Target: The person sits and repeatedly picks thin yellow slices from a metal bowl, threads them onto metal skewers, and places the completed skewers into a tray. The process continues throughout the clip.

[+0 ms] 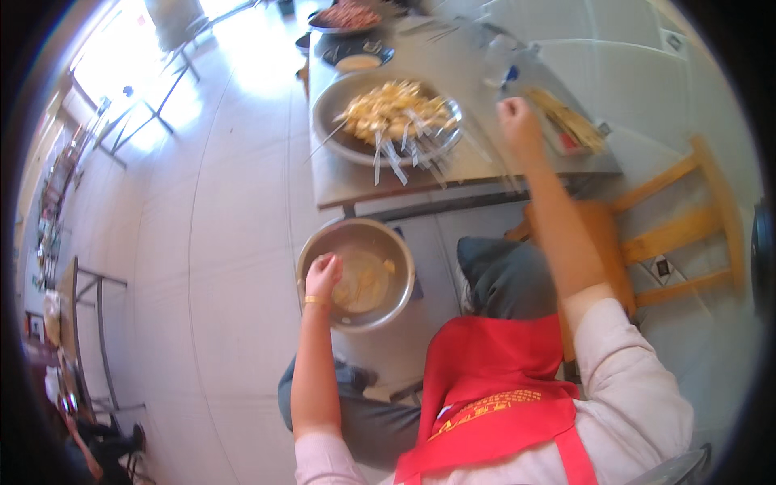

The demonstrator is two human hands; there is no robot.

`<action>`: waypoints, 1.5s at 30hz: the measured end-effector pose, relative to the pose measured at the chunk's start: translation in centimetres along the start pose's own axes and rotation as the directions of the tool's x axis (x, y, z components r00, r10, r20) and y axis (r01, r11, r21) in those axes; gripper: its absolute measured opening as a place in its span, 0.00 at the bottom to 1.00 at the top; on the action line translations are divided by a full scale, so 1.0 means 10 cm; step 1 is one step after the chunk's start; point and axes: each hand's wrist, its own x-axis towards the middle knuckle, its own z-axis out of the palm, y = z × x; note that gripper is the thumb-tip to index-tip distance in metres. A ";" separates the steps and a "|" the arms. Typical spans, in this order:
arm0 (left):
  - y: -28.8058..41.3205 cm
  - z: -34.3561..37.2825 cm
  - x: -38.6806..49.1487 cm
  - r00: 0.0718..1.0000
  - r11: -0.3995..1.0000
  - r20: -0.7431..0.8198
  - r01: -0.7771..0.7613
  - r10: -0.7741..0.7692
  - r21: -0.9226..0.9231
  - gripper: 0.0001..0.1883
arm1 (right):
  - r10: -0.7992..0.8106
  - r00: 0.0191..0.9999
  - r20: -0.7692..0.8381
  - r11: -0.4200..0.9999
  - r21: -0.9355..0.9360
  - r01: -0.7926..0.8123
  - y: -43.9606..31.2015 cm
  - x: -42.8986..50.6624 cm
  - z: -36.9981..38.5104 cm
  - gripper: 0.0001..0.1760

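My left hand (324, 276) is over the left part of a metal basin (405, 242), its fingers curled together. Anything small pinched in it is too blurred to make out. A few pale yellow scraps (364, 282) lie at the bottom of this basin. On the metal-topped table, a larger steel bowl (327, 130) holds a heap of yellowish skewered food (397, 109), with flat metal skewers (388, 157) sticking out towards me. My right hand (518, 118), loosely curled, is raised above the table to the right of that bowl. Whether it grips anything does not show.
A bundle of thin wooden sticks (564, 118) lies on the table's right side, near a clear plastic bottle (500, 60). Farther back are a dark plate (387, 56) and a bowl of pinkish-red food (348, 15). A wooden chair (673, 236) stands at right.
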 end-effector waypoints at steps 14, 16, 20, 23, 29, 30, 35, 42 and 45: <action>-0.23 -0.27 0.13 0.963 0.435 -0.236 0.160 0.127 0.886 0.19 | 0.261 0.723 0.640 0.830 -0.531 0.171 1.10 0.05 0.53 0.19; -0.23 0.01 0.10 0.984 0.184 -0.174 0.166 0.029 0.969 0.18 | 0.299 0.693 0.656 0.841 -0.524 0.133 1.26 0.13 0.46 0.19; -0.37 0.16 0.07 0.983 -0.067 -0.164 0.159 -0.082 0.985 0.23 | 0.336 0.677 0.655 0.885 -0.465 0.012 1.49 0.22 0.43 0.19; -0.45 0.12 0.04 0.979 -0.063 -0.161 0.155 -0.122 0.986 0.28 | 0.342 0.664 0.664 0.905 -0.424 -0.042 1.40 0.16 0.45 0.17; -0.36 0.24 0.03 0.988 0.090 -0.039 0.053 -0.150 0.995 0.21 | 0.263 0.709 0.654 0.940 -0.338 -0.037 1.45 0.04 0.36 0.16; -0.24 0.28 -0.02 0.997 -0.133 -0.077 0.079 0.015 0.988 0.20 | 0.240 0.722 0.649 0.951 -0.306 -0.041 1.50 0.03 0.35 0.17; -0.41 0.26 0.03 0.968 -0.368 -0.218 0.250 0.128 0.895 0.12 | 0.123 0.883 0.453 0.991 -0.105 -0.085 1.59 -0.07 0.35 0.17; -0.58 -0.01 0.02 0.995 0.134 -0.088 0.082 0.039 0.988 0.08 | 0.088 0.969 0.230 0.877 0.443 -0.185 0.64 -0.50 0.12 0.16; -0.39 0.30 0.00 0.984 0.020 -0.052 0.049 0.169 0.999 0.09 | 0.130 0.944 0.304 0.698 0.648 -0.305 0.07 -0.89 -0.24 0.16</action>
